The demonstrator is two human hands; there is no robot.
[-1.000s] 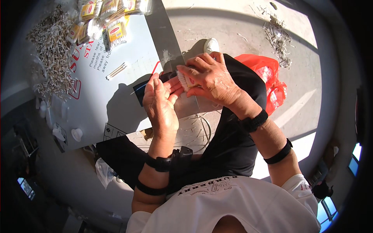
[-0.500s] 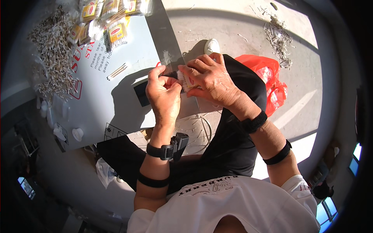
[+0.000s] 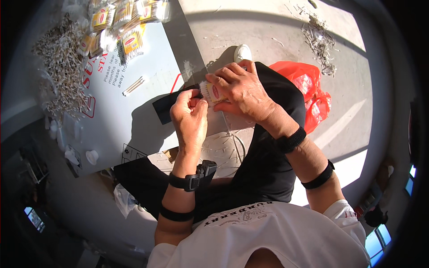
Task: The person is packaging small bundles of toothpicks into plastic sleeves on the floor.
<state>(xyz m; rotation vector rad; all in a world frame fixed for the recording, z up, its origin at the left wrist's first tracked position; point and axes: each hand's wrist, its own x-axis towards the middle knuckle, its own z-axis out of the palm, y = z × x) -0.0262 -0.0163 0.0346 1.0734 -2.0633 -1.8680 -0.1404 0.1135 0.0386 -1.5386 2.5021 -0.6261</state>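
Observation:
My right hand (image 3: 243,91) grips a small pack of cotton swabs (image 3: 213,92) with a yellow and red label, thumb below and fingers above. The white swab tips face left. At the pack's left end, my left hand (image 3: 190,114) is closed, thumb and curled forefinger pinching at its edge; exactly what lies between those fingertips is hidden. A few loose cotton swabs (image 3: 133,86) lie together on the grey table board (image 3: 147,53), left of my hands. A dark flat object (image 3: 162,109) rests on the board, partly behind my left hand.
A large heap of loose cotton swabs (image 3: 62,71) covers the board's left side. Several filled swab packs (image 3: 132,41) are piled at its far end. Beyond my right knee sits a red plastic bag (image 3: 308,89) on the floor; scattered swabs (image 3: 319,42) lie farther off.
My left thumb and forefinger, raised and apart before, have come down and closed at the pack's left end. The pack has shifted slightly left and shows more of its label.

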